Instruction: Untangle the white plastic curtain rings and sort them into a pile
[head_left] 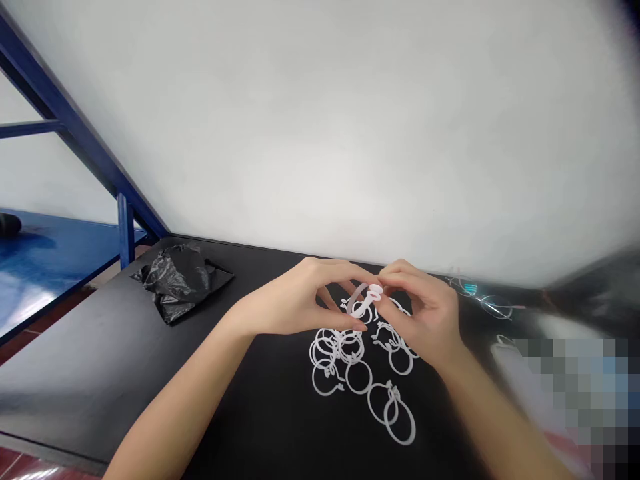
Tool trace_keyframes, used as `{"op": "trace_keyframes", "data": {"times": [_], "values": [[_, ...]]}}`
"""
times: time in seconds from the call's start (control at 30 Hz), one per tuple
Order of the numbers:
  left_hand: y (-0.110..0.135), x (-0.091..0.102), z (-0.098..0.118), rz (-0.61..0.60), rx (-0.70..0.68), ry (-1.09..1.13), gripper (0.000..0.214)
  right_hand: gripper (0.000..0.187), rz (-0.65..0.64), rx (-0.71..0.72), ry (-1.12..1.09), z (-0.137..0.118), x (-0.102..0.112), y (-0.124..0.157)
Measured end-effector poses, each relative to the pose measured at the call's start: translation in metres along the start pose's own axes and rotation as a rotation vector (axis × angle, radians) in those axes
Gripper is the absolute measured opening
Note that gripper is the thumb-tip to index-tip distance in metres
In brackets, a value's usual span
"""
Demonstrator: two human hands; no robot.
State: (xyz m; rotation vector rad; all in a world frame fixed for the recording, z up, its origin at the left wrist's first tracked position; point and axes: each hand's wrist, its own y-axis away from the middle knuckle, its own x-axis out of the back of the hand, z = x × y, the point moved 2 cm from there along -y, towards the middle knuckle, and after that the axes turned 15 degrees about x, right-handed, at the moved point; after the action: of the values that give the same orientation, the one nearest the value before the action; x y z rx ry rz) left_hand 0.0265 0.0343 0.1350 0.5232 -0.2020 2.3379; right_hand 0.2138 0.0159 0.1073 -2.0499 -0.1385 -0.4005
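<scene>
Above the black table, a white plastic curtain ring (357, 298) is held between both my hands. My left hand (310, 297) curls round it from the left, fingers behind and thumb in front. From the right, my right hand (425, 307) pinches the ring near its knobbed ends (374, 292). Below lies a loose cluster of similar white curtain rings (351, 347), several of them overlapping. Two overlapping rings (400, 420) rest nearest to me. My right hand partly covers other rings (401, 360).
A crumpled black plastic bag (183, 280) lies on the black table (90, 367) at the left. Eyeglasses (483, 299) and a whitish plastic bag (525, 393) are at the right. A white wall (320, 133) stands behind, with a blue metal frame (90, 140) at the left.
</scene>
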Motion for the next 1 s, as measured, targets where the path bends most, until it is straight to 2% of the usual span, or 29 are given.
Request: {"op": "trace_keyframes", "data": {"times": [0.1, 0.3, 0.47, 0.7, 0.87, 1.0], "values": [[0.002, 0.002, 0.002, 0.029, 0.015, -0.044, 0.044, 0.033, 0.108, 0.09, -0.024, -0.006, 0.005, 0.002], [0.004, 0.003, 0.007, 0.076, 0.028, -0.113, 0.04, 0.042, 0.026, 0.207, 0.002, -0.017, -0.001, 0.0], [0.006, 0.006, 0.009, 0.112, 0.015, -0.113, 0.042, 0.04, 0.05, 0.107, -0.148, -0.015, 0.001, 0.0], [0.01, 0.009, 0.012, 0.079, -0.096, -0.186, 0.037, 0.032, 0.016, -0.045, -0.412, -0.013, 0.003, 0.0], [0.009, 0.01, 0.011, 0.089, -0.11, -0.257, 0.034, 0.03, 0.028, -0.062, -0.423, -0.012, 0.0, 0.003], [0.012, 0.014, 0.012, 0.09, -0.051, -0.333, 0.034, 0.024, -0.019, -0.089, -0.346, -0.008, -0.001, 0.003]]}}
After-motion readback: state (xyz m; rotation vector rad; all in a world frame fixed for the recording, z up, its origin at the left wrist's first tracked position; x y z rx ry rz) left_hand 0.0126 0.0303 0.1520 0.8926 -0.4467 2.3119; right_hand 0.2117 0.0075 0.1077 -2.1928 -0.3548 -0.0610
